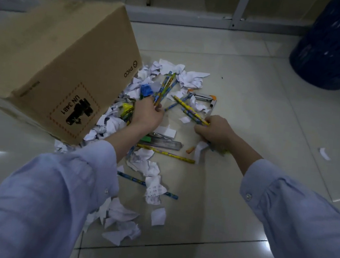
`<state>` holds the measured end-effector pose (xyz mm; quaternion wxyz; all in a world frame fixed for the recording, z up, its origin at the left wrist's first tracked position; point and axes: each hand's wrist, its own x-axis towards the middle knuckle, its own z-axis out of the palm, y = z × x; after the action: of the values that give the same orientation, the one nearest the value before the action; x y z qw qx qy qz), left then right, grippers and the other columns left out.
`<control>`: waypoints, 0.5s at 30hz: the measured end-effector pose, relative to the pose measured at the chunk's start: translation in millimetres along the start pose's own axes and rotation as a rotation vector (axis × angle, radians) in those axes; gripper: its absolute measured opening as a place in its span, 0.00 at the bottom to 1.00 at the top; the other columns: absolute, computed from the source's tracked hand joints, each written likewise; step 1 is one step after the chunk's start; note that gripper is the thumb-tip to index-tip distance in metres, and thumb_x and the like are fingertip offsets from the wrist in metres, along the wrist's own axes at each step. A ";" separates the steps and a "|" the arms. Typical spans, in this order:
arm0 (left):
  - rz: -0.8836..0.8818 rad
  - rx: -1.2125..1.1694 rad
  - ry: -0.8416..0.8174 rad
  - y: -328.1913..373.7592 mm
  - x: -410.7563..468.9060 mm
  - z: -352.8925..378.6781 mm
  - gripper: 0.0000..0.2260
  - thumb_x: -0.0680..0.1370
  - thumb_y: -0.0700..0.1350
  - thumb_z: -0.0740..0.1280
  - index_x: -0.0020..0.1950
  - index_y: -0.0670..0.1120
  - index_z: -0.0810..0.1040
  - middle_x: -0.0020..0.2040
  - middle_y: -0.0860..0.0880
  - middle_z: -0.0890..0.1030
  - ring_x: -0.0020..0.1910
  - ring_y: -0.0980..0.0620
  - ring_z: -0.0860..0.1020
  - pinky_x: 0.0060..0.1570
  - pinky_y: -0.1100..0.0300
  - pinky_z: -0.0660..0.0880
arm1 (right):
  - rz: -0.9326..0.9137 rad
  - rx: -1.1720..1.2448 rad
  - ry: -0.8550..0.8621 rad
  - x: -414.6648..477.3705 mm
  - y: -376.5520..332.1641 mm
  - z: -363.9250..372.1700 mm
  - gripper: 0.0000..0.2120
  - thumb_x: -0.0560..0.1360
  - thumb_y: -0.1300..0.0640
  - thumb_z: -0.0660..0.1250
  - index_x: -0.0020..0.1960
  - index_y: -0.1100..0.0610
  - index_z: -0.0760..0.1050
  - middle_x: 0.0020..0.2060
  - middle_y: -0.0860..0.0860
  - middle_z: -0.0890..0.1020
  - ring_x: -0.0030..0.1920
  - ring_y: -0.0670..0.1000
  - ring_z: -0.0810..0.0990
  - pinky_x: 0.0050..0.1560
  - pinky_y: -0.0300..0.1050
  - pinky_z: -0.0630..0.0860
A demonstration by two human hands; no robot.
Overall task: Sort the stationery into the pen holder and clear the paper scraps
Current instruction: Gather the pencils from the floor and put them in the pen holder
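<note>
A pile of crumpled white paper scraps and stationery lies on the tiled floor. My left hand is shut on a bunch of patterned pencils that fan upward from it. My right hand grips two yellow and blue pencils and some paper. Loose on the floor lie a yellow pencil, a blue pencil, a clear ruler, a white eraser, a blue sharpener and a stapler. No pen holder shows.
A cardboard box lies tipped on its side at the left, over the pile's edge. A blue perforated bin holding white paper stands at the far right. One stray scrap lies to the right. Grey metal frame legs run along the back.
</note>
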<state>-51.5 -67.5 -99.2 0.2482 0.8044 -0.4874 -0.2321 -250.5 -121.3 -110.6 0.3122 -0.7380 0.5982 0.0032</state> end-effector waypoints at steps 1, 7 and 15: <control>0.019 0.038 -0.013 1.3 3.2 2.7 0.07 0.78 0.43 0.64 0.48 0.39 0.77 0.42 0.42 0.79 0.41 0.45 0.77 0.41 0.54 0.74 | 0.013 0.044 0.008 -1.1 3.0 -1.3 0.16 0.72 0.50 0.66 0.31 0.57 0.67 0.28 0.53 0.70 0.31 0.51 0.70 0.28 0.42 0.63; 0.175 0.317 -0.054 7.1 17.3 20.8 0.06 0.77 0.41 0.64 0.41 0.43 0.70 0.36 0.44 0.72 0.35 0.44 0.73 0.31 0.56 0.69 | 0.060 0.205 0.024 -6.0 16.4 -9.0 0.15 0.72 0.53 0.63 0.30 0.55 0.65 0.27 0.52 0.70 0.30 0.51 0.68 0.30 0.44 0.63; 0.248 0.408 -0.114 5.2 20.5 29.5 0.07 0.78 0.40 0.63 0.40 0.41 0.72 0.35 0.44 0.71 0.34 0.43 0.73 0.31 0.55 0.68 | -0.013 0.296 -0.036 -16.7 24.2 -2.9 0.15 0.71 0.55 0.67 0.30 0.53 0.64 0.26 0.49 0.68 0.30 0.50 0.66 0.31 0.43 0.62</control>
<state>-64.5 -93.2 -121.4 0.0792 0.7574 -0.6324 -0.1416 -277.7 -110.1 -113.0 0.4282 -0.6877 0.5816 -0.0741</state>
